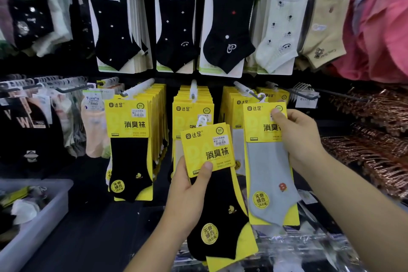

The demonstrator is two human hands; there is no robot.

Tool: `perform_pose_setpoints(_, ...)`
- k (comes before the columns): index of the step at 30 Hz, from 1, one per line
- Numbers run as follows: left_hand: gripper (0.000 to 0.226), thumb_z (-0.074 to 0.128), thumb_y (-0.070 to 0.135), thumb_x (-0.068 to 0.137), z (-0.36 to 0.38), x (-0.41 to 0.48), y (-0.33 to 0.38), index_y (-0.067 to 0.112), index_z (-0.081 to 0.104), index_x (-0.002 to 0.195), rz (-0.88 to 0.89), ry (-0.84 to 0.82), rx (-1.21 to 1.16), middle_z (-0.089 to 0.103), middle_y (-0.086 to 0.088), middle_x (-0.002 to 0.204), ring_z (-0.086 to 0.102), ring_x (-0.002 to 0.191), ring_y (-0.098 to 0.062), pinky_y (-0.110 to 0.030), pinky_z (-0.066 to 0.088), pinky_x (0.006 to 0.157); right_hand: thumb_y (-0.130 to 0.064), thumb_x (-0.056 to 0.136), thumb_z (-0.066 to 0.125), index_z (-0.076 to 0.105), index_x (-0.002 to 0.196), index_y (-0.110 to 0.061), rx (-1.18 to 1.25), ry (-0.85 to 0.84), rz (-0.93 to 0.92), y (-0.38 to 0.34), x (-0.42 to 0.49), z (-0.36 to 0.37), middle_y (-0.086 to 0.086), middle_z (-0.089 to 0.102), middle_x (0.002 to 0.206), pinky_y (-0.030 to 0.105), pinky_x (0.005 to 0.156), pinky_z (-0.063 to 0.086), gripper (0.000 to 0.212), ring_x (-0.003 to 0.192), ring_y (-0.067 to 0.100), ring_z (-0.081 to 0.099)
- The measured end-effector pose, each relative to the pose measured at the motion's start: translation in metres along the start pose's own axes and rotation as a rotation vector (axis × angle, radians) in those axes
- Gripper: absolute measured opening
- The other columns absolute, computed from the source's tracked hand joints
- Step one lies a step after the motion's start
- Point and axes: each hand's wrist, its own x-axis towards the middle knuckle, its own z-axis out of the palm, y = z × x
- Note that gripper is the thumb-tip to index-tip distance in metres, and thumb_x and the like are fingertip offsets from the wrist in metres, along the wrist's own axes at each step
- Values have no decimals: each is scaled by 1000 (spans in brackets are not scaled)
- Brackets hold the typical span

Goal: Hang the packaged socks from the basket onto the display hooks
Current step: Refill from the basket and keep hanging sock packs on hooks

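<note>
Packs of socks lie jumbled in the grey basket [47, 212] at the lower left, well apart from both hands. Next along, a full row of matching black pairs hangs on the left hook [136, 90]. The left hand [187, 194] grips a black pack [212, 161] low on its yellow card, thumb on the front and fingers behind. The pack is held tilted in front of the middle hook [193, 89], with its white loop [202, 120] free and below that hook's tip. The right hand [295, 139] pinches a grey pack [267, 161] by the upper right of its card, thumb on the front. This pack's hanger [261, 96] sits right at the tip of the right hook [247, 89]; whether it is already threaded on cannot be told. These packs look very light. The card is likely stiff enough to steer, while the sock below is soft and will swing. A hold high on the card, near the loop, should give the best aim at a hook tip. The glossy card may slip if pinched loosely, and the thin plastic loop could bend if forced.
</note>
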Motion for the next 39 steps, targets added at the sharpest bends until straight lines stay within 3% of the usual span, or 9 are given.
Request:
perform_pose_setpoints(4,39,61,53,86,0,0,1,40,65,123,9,-2,-1,75,26,117,68,112,7,-20,50,93,-36,97,65,59,101,10,-122,-49,-44,9,14,6,14,51,82,40,70,38,47,79,23,45)
perform_pose_setpoints(6,38,62,52,86,1,1,0,40,66,122,12,-7,-6,76,25,117,69,112,5,-17,52,91,-37,97,64,65,104,4,-153,-42,-33,13,24,9,27,60,94,37,75,41,41,83,23,51)
perform_pose_setpoints(10,39,63,50,88,3,2,1,37,66,125,2,-30,-8,77,21,118,70,113,3,-22,51,93,-39,97,64,72,113,-12,-200,-30,9,17,40,15,7,68,121,47,100,52,33,113,21,62)
perform_pose_setpoints(13,41,63,52,87,3,3,1,37,66,125,0,-23,-11,77,22,118,70,113,2,-26,52,97,-35,97,66,70,89,-21,-221,-7,7,24,41,15,-5,67,90,45,87,57,17,94,20,65)
perform_pose_setpoints(17,41,64,51,87,4,4,0,37,66,125,-9,-25,-15,77,20,119,71,114,0,-30,53,100,-41,96,64,65,95,-14,-355,49,-84,29,6,16,-8,63,83,21,59,42,27,78,10,62)
perform_pose_setpoints(22,43,70,47,84,9,3,-1,29,67,123,6,24,-68,79,12,116,74,111,-8,-34,57,97,-61,82,71,64,81,-13,-180,-317,-52,27,-61,30,12,67,77,34,56,51,49,61,17,59)
perform_pose_setpoints(25,31,78,37,90,10,2,-2,28,68,118,4,30,-88,80,11,111,76,106,-9,-26,59,87,-43,79,82,67,88,-11,-143,-286,-35,24,-69,32,17,72,86,44,70,57,37,78,34,69)
perform_pose_setpoints(34,26,64,40,95,2,4,-1,38,66,122,37,15,-106,77,20,118,70,112,1,-22,51,92,-28,93,71,67,97,-8,87,-206,132,29,-51,11,11,78,94,51,92,57,21,94,30,74)
perform_pose_setpoints(39,25,62,26,104,-1,5,-4,38,65,125,49,24,-92,76,22,120,70,114,3,-14,55,88,-25,95,70,65,104,-7,145,13,141,28,-22,-6,7,78,87,52,85,61,21,87,28,75)
